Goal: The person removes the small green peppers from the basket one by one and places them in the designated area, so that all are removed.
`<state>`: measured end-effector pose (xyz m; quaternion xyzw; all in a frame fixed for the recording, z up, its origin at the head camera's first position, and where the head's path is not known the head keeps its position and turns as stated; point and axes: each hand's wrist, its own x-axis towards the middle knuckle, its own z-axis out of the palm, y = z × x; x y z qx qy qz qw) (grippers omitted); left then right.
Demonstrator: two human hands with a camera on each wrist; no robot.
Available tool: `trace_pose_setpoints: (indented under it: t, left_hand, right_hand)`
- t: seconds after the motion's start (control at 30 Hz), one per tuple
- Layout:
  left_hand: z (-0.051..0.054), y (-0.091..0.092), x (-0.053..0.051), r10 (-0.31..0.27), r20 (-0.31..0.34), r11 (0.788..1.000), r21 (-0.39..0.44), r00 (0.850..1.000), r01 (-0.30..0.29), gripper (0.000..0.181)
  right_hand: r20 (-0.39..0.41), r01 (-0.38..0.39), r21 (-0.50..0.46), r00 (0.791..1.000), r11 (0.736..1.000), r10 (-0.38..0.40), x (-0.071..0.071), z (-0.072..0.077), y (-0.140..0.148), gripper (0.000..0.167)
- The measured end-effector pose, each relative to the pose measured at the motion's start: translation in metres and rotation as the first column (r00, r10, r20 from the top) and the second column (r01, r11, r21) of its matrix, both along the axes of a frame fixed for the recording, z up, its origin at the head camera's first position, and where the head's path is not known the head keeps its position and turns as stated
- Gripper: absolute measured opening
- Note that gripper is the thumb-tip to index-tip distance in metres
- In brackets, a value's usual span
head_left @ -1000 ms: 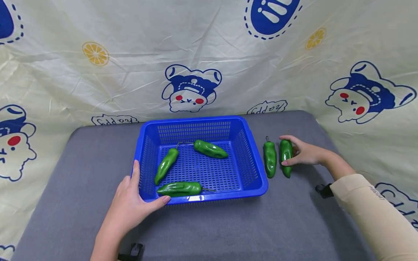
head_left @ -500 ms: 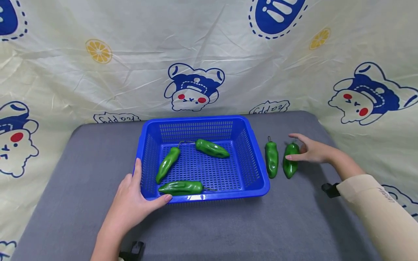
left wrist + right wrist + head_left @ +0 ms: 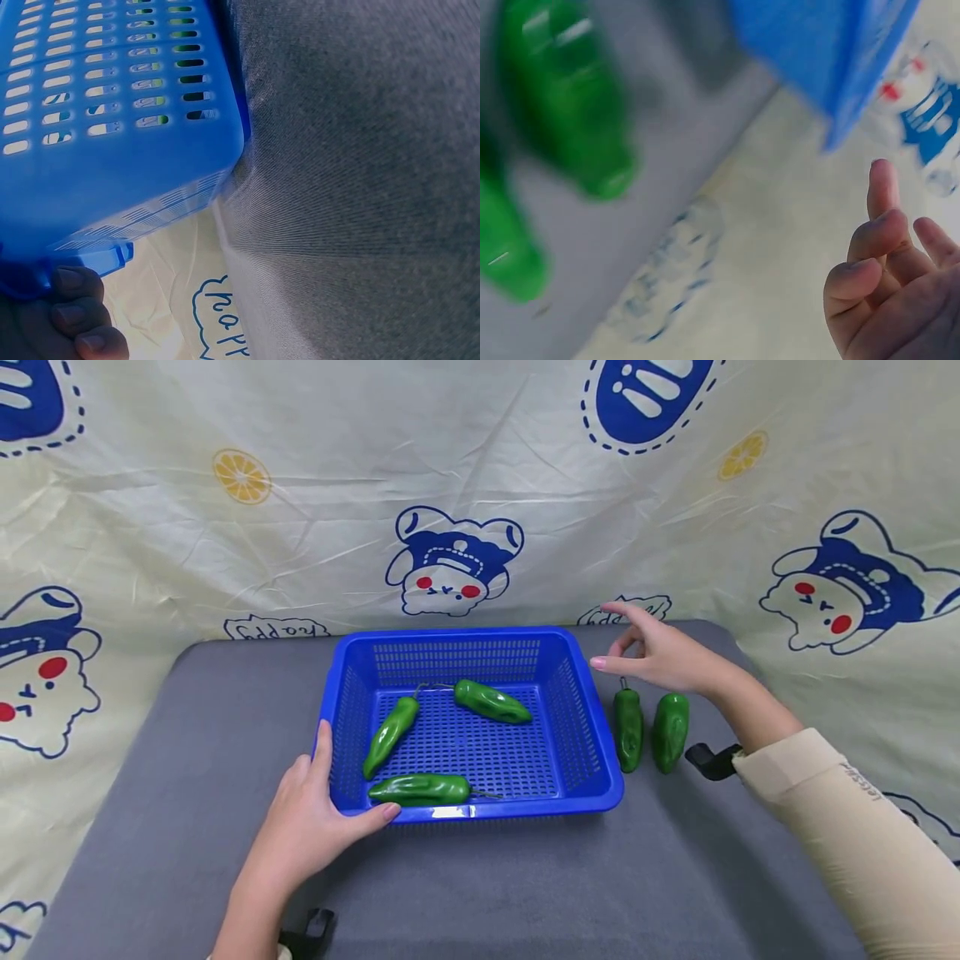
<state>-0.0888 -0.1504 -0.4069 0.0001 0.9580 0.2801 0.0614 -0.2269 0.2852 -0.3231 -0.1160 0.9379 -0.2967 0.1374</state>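
Cream sleeve (image 3: 847, 827), small dark lettering (image 3: 862, 782), black wrist mounts (image 3: 712, 762)

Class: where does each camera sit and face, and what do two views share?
Head: on the head, forward and down at the blue basket, peppers, left hand and right hand.
Left wrist: on that wrist, along the table at the basket's outside; left fingers show.
Right wrist: on that wrist, toward two peppers, the basket's edge and the curtain; right fingers show.
Both wrist views share the basket.
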Motion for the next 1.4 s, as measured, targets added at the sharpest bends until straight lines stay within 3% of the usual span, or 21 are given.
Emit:
trace_pose_setpoints:
  t: [0.23, 0.53, 0.73, 0.93, 1.4]
  left_hand:
    - [-0.001, 0.0, -0.001, 0.0, 0.007, 1.0, 0.007, 1.0, 0.0, 0.137]
    - [-0.002, -0.001, -0.001, 0.014, 0.011, 1.0, 0.006, 1.0, -0.014, 0.137]
    - [-0.001, 0.0, -0.001, 0.022, 0.021, 1.0, 0.003, 1.0, -0.022, 0.137]
    - [0.0, 0.002, -0.002, 0.021, 0.033, 1.0, 0.005, 0.999, -0.021, 0.136]
    - [-0.001, 0.002, -0.001, 0.02, 0.013, 1.0, -0.009, 1.0, -0.019, 0.136]
  right_hand:
    - [-0.018, -0.109, -0.09, 0.994, 0.99, 0.108, -0.008, 0.014, -0.064, 0.086]
    - [-0.033, -0.216, -0.184, 0.976, 0.959, 0.214, -0.014, 0.008, -0.114, 0.082]
    - [0.005, -0.254, -0.225, 0.965, 0.941, 0.261, -0.02, -0.005, -0.139, 0.083]
    - [0.072, -0.297, -0.198, 0.946, 0.934, 0.316, -0.022, -0.023, -0.16, 0.085]
    - [0.221, -0.41, -0.165, 0.871, 0.897, 0.439, -0.025, -0.07, -0.203, 0.088]
